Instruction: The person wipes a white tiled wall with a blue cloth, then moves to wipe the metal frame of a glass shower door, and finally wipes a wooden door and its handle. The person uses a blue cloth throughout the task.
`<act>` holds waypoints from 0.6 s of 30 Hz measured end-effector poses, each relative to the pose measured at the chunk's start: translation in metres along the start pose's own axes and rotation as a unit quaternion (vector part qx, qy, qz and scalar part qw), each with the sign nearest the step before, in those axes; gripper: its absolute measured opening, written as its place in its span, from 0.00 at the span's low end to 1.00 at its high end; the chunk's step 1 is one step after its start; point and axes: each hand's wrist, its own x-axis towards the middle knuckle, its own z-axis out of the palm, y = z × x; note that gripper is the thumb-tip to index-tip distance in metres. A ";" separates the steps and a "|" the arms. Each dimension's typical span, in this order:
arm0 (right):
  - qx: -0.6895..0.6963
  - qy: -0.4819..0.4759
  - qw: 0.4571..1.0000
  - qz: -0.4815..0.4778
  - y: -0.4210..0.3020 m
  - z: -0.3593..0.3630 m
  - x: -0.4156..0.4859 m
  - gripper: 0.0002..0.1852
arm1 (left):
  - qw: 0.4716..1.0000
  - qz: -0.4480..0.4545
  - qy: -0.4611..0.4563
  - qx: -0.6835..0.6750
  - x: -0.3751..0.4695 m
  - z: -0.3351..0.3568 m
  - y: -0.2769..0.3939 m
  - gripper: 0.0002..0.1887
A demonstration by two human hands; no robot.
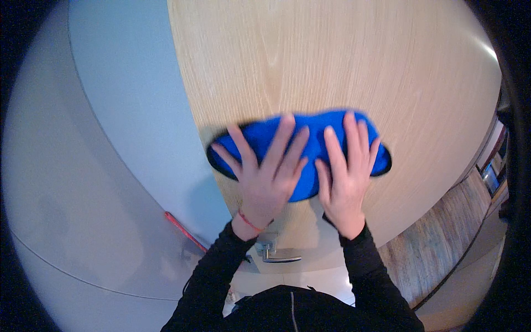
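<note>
A bright blue cloth (308,182) with dark edges, folded or bunched, lies against a light wood-grain door (332,62). My left hand (267,178) presses flat on its left half with the fingers spread. On the right half rests my right hand (346,174), its fingers also spread and pointing up the door. Neither hand's fingers are closed around the cloth. Both palms and the cloth beneath them are hidden. Below the hands a metal lever handle (282,259) sticks out from the door.
A pale blue-grey panel (137,91) borders the door on the left, beside a grey wall (62,166). A thin red bar or stick (184,230) is at lower left. Wood-look flooring (439,240) shows at lower right, with shelf-like items (491,176) beyond.
</note>
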 end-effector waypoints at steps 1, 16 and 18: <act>0.012 0.016 1.000 -0.009 0.002 0.001 0.017 0.25 | 0.999 -0.025 -0.022 0.007 0.016 -0.002 -0.006 0.23; -0.016 -0.048 0.998 -0.038 -0.012 0.013 0.017 0.25 | 0.995 -0.047 -0.088 0.019 0.013 -0.007 -0.006 0.30; -0.004 0.017 0.998 -0.062 -0.006 0.009 0.054 0.26 | 0.999 -0.026 -0.036 0.015 0.051 -0.013 -0.015 0.31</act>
